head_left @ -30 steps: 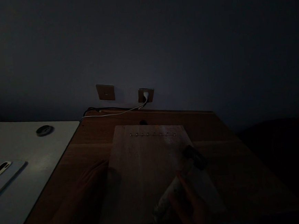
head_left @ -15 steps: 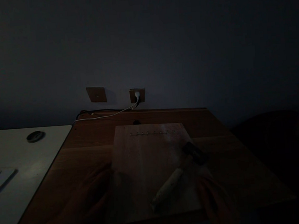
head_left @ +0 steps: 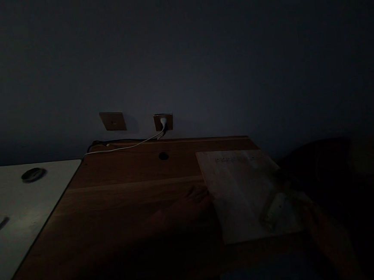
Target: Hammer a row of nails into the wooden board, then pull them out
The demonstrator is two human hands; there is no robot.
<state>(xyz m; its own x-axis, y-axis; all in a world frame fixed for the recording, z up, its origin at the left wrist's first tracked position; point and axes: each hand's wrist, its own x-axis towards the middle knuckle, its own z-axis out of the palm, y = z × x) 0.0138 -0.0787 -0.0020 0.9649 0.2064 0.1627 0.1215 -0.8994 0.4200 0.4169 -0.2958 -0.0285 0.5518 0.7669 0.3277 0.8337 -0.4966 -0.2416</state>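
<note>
A wooden board (head_left: 240,196) lies at the right part of the wooden table, a row of several small nails (head_left: 230,159) standing near its far edge. On the board rests a hammer (head_left: 274,210) with a pale handle; its dark head is blurred near the board's right side. My left hand (head_left: 195,202) grips the board's left edge, its fingers dim in the poor light. At the right edge my right hand (head_left: 319,222) holds the board, with its fingers partly lost in shadow and blur.
A white table (head_left: 13,197) adjoins on the left, with a dark round object (head_left: 33,174) on it. Cables (head_left: 126,147) run along the wall to a socket (head_left: 163,122). The wooden table (head_left: 137,169) has a round dark hole (head_left: 163,156). A dark rounded shape (head_left: 318,160) stands at right.
The board, with the nails and hammer on it, has slid to the right between both hands. The round hole in the table is now uncovered. The view has shifted slightly.
</note>
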